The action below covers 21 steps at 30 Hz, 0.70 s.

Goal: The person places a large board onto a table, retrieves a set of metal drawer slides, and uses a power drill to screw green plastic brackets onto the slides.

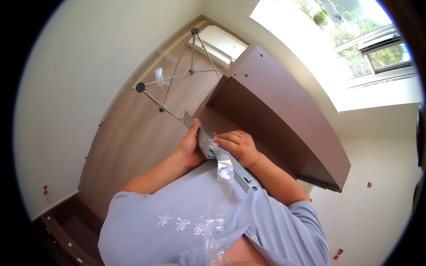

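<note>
Clear plastic sleeve hangs off a metal rail; left hand and right hand both grasp the rail, above a brown cabinet.

We grip a grey metal rail in our left hand and right hand, clear plastic wrap hanging from it, above the brown cabinet

Clear plastic sleeve hanging from metal rail at chest; small clear bag, perhaps empty, on floor.
</note>
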Each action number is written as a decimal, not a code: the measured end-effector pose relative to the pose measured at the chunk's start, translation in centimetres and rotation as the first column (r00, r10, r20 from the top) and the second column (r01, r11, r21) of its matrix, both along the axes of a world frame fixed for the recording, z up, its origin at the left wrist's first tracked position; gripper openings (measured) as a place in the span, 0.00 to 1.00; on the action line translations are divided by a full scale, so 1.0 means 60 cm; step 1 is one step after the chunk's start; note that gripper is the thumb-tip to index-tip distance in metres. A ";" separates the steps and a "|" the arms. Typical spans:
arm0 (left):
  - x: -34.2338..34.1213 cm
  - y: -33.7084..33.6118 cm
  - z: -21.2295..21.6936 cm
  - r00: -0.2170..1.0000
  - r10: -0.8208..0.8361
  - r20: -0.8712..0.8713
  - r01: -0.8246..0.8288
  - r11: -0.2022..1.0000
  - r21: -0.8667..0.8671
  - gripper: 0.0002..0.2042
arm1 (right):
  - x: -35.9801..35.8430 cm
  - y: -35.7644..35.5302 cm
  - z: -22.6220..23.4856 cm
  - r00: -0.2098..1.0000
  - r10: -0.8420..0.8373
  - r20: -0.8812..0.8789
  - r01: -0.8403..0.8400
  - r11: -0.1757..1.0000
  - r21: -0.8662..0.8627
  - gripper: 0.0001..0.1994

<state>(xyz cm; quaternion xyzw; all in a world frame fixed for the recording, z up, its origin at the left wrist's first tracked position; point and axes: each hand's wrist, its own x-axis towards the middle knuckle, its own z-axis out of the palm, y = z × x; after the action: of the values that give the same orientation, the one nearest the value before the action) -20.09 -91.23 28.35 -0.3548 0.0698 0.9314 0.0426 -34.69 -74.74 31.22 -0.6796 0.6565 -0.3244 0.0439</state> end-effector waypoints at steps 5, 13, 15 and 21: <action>0.006 -0.010 -0.001 0.988 -0.074 -0.137 0.075 0.997 0.005 0.32 | -0.006 -0.038 0.006 0.997 0.042 -0.061 -0.043 0.999 -0.011 0.18; -0.002 -0.047 -0.053 0.936 -0.349 -0.048 0.328 0.912 -0.246 0.34 | -0.018 -0.048 0.025 0.997 -0.073 0.011 0.072 0.995 0.074 0.23; 0.022 -0.073 -0.057 0.891 -0.436 0.126 0.398 0.618 -0.678 0.36 | -0.019 -0.045 0.032 0.970 -0.221 0.100 0.203 0.966 0.159 0.19; -0.017 -0.057 -0.071 0.956 -0.285 -0.066 -0.189 -0.429 -0.883 0.51 | -0.003 -0.078 0.046 0.909 -0.331 0.255 0.258 0.925 0.280 0.21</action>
<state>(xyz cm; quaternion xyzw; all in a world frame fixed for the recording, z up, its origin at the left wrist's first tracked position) -21.09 -94.65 24.07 -0.0851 0.8446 0.4688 -0.2440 -34.87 -79.41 33.98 -0.5052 0.7721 -0.3440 0.1740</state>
